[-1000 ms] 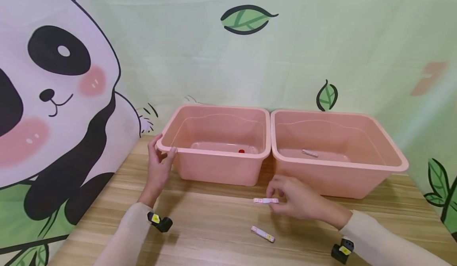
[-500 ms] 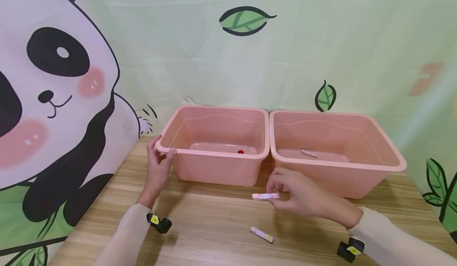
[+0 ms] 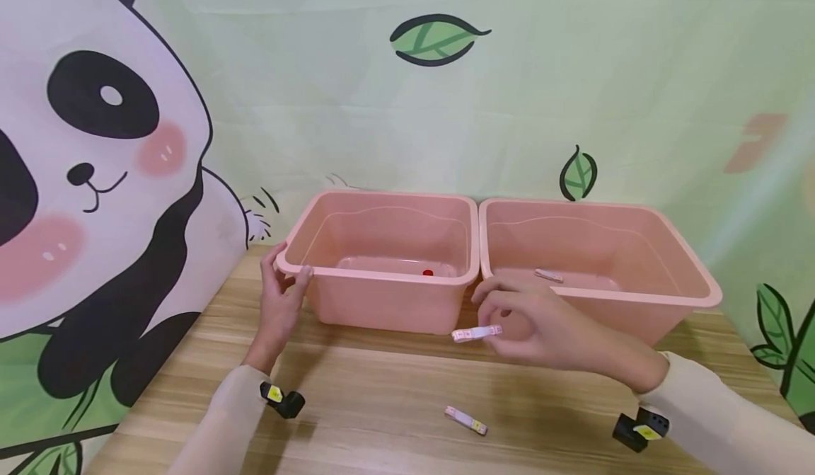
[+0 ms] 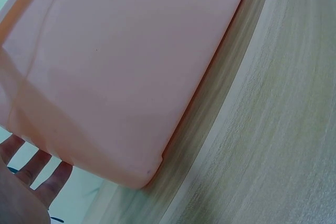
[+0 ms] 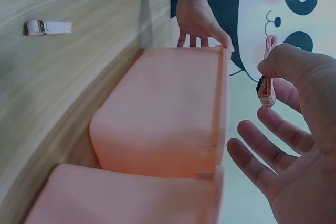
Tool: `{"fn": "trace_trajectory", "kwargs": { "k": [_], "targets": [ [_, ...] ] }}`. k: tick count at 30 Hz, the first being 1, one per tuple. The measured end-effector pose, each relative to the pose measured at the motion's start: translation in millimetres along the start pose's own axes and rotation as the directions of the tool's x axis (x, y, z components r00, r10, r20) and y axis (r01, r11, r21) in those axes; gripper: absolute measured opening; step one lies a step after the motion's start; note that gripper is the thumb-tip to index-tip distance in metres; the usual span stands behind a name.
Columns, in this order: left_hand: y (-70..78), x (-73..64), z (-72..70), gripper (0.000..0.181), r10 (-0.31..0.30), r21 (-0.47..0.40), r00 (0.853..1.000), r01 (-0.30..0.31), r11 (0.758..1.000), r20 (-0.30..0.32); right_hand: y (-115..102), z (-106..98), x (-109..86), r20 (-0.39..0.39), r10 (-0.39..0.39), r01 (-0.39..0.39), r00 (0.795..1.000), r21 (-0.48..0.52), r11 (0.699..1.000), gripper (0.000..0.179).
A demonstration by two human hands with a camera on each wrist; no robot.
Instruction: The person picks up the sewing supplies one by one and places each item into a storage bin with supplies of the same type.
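Note:
My right hand point(image 3: 541, 323) pinches a folded tape measure point(image 3: 476, 333) between thumb and forefinger, above the table in front of the right pink bin point(image 3: 611, 313). In the right wrist view the same folded tape measure point(image 5: 266, 72) stands upright in the pinch, the other fingers spread. My left hand point(image 3: 283, 305) grips the near left corner of the left pink bin point(image 3: 388, 301), thumb on the front of its rim. A second folded tape measure point(image 3: 465, 420) lies on the table nearer me. Another small pale strip point(image 3: 549, 275) lies inside the right bin.
A small red object point(image 3: 428, 272) lies on the floor of the left bin. Both bins stand side by side on the wooden table point(image 3: 356, 404), against a green cloth backdrop point(image 3: 305, 93) printed with a panda and leaves.
My right hand has lifted the folded tape measure off the table, up towards the right bin's front, and the tape has tilted slightly. The left hand keeps its grip on the left bin.

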State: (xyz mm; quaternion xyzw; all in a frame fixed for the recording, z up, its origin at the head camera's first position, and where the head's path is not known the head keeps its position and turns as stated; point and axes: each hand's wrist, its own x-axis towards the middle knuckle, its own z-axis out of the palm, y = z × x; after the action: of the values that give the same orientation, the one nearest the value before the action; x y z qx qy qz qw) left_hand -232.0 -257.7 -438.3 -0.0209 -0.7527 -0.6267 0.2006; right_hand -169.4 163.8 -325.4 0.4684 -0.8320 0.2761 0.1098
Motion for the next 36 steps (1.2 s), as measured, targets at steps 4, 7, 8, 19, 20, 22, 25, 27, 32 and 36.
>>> {"fn": "trace_trajectory", "kwargs": {
  "k": [4,7,8,19,20,22,25,27,32,36],
  "targets": [
    [-0.8,0.2,-0.7,0.066,0.005,0.007,1.0,-0.005,1.0,-0.002,-0.2,-9.6,4.9,-0.003,-0.004,0.004,1.0,0.008,1.0,0.023],
    [-2.0,0.3,-1.0,0.066,0.003,0.021,1.0,-0.003,1.0,-0.001,2.1,-16.4,9.3,-0.013,-0.023,0.023,1.0,0.039,0.999,0.023],
    [-2.5,0.3,-1.2,0.066,0.002,0.026,1.0,-0.002,1.0,-0.002,3.5,-18.5,10.6,-0.017,-0.032,0.032,0.999,0.043,0.999,0.024],
    [1.2,0.3,-1.8,0.066,0.005,0.003,1.0,-0.005,1.0,0.007,25.2,-35.1,21.7,-0.044,-0.064,0.063,0.997,-0.018,0.998,0.023],
    [1.3,0.2,-2.0,0.066,0.005,-0.002,1.0,-0.005,1.0,0.006,27.1,-36.7,22.5,-0.04,-0.062,0.061,0.997,-0.023,0.998,0.022],
    [1.1,0.1,-2.0,0.065,0.006,-0.002,1.0,-0.006,1.0,0.002,30.5,-40.5,23.2,-0.031,-0.051,0.05,0.998,-0.043,0.998,0.022],
    [1.3,0.2,-1.9,0.065,0.007,0.0,1.0,-0.007,1.0,-0.001,35.3,-48.0,21.8,0.007,0.008,-0.007,1.0,-0.104,0.995,0.02],
    [1.6,0.1,-2.0,0.065,0.005,0.003,1.0,-0.005,1.0,0.001,38.5,-53.0,20.7,0.033,0.059,-0.053,0.998,-0.14,0.989,0.018],
    [2.3,-0.1,-2.3,0.066,-0.003,0.011,1.0,0.003,1.0,0.008,46.7,-61.0,19.3,0.047,0.167,-0.156,0.985,-0.173,0.972,0.016],
    [1.9,-0.1,-2.4,0.066,-0.002,0.014,1.0,0.002,1.0,0.008,54.5,-65.5,20.0,0.035,0.212,-0.207,0.977,-0.116,0.971,0.02]
  ]
}}
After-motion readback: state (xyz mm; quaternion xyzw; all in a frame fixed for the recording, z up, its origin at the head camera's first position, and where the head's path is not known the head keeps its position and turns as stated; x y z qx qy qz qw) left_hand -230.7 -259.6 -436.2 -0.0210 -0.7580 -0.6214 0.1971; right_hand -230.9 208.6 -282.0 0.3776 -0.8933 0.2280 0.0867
